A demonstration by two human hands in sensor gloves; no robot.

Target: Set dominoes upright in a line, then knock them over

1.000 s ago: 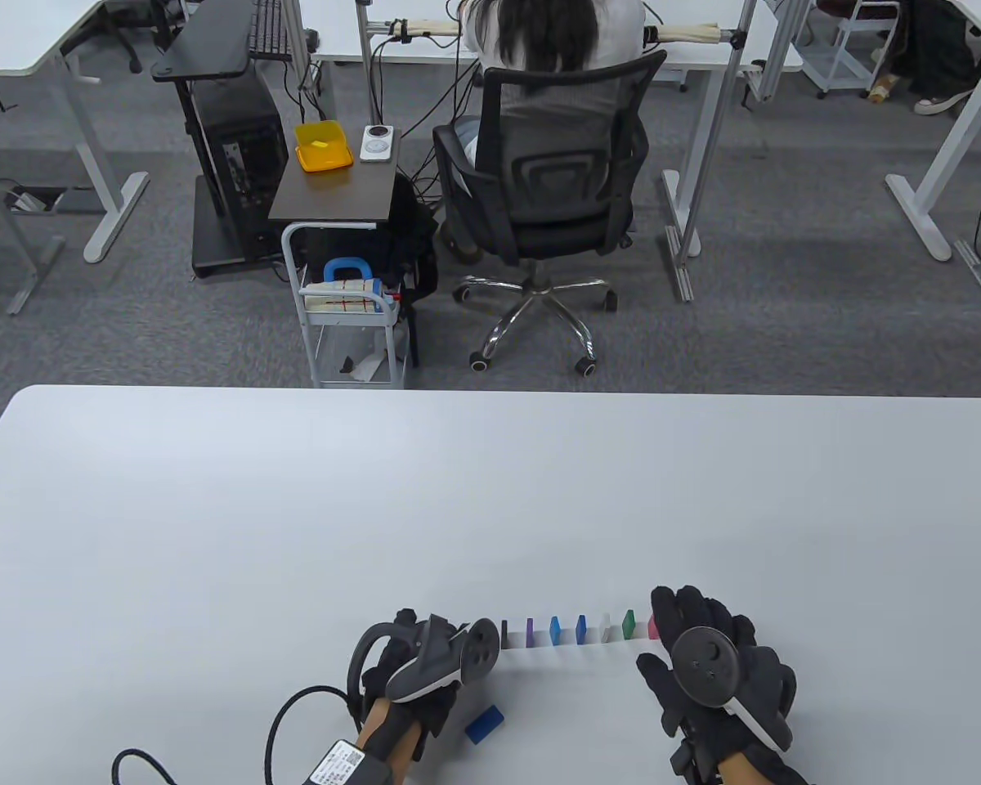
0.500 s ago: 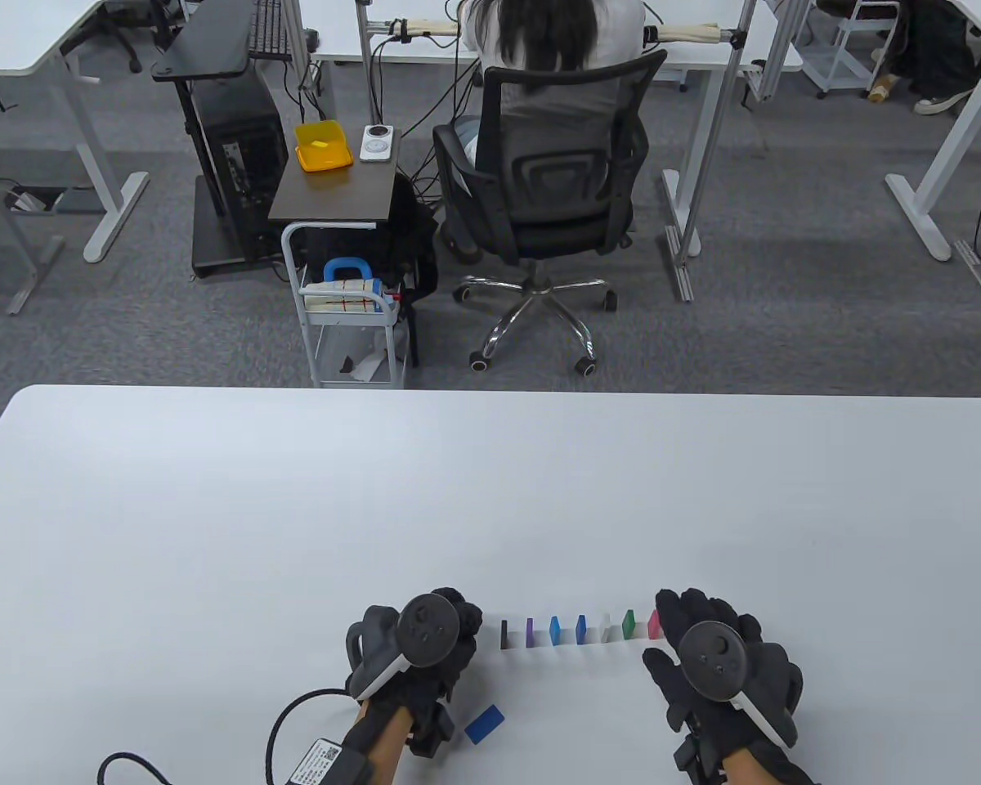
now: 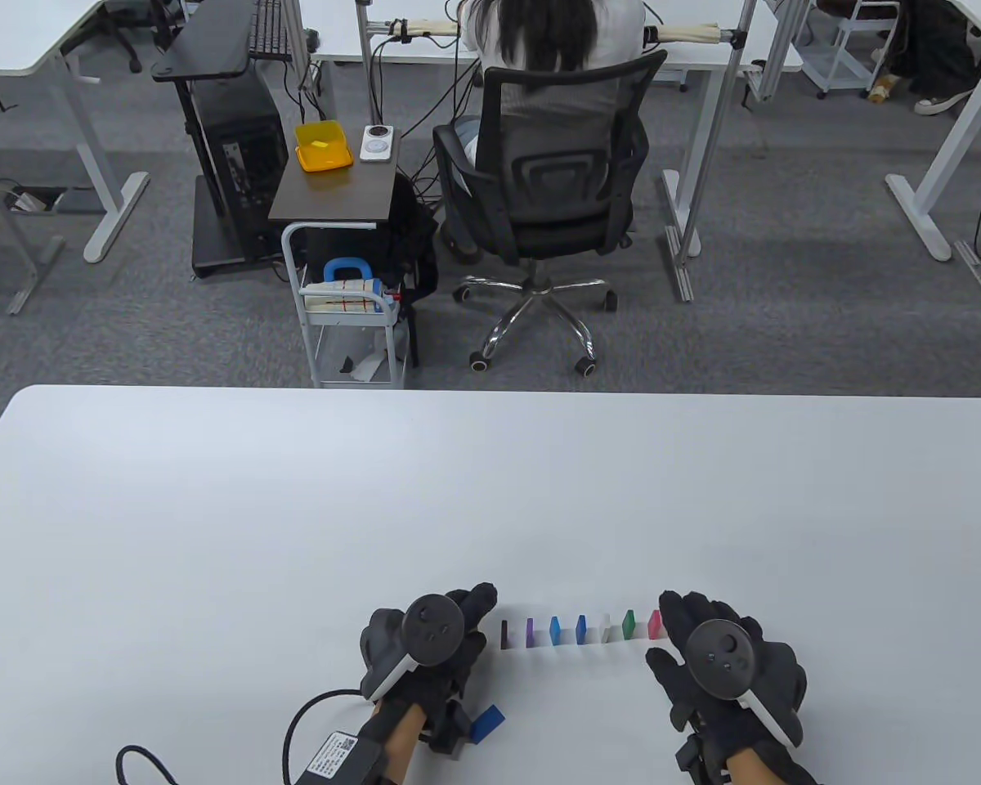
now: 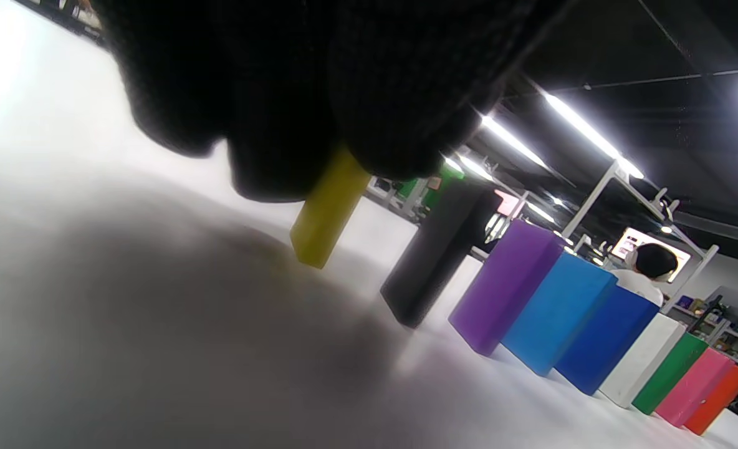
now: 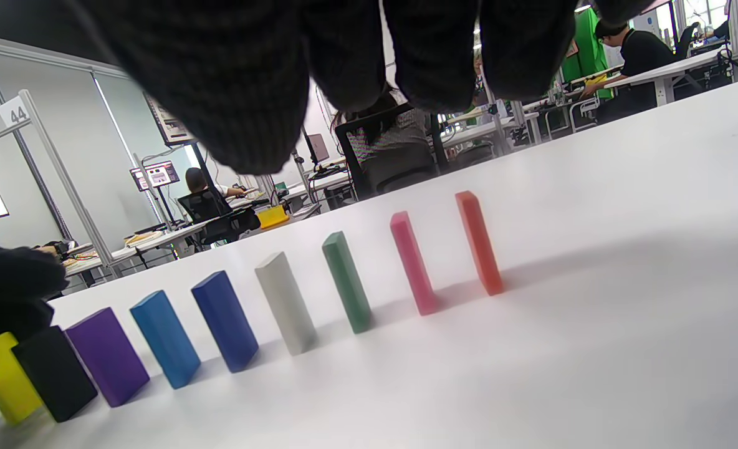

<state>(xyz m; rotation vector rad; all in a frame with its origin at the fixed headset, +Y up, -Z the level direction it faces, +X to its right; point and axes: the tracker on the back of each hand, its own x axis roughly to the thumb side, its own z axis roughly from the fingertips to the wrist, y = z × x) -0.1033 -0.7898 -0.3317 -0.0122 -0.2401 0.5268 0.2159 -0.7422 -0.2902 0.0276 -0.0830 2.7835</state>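
Note:
A row of upright dominoes stands near the table's front edge: black point(image 3: 504, 634), purple point(image 3: 530, 631), light blue point(image 3: 554, 630), dark blue point(image 3: 581, 628), white point(image 3: 605, 628), green point(image 3: 629, 624) and pink point(image 3: 654, 623). The red one point(image 5: 480, 243) ends the row on the right, hidden by my right hand in the table view. My left hand point(image 3: 468, 615) pinches the top of a yellow domino point(image 4: 328, 209) just left of the black one point(image 4: 437, 249). My right hand point(image 3: 695, 625) rests open beside the row's right end, holding nothing. A blue domino point(image 3: 487, 723) lies flat by my left wrist.
The white table point(image 3: 294, 507) stretches bare beyond the row. Past its far edge stand a black office chair point(image 3: 552, 188) with a seated person, and a small cart point(image 3: 351, 327). A cable point(image 3: 294, 736) trails from my left wrist.
My left hand has turned and shifted right, bringing its fingers up against the left end of the row. The right hand has hardly moved.

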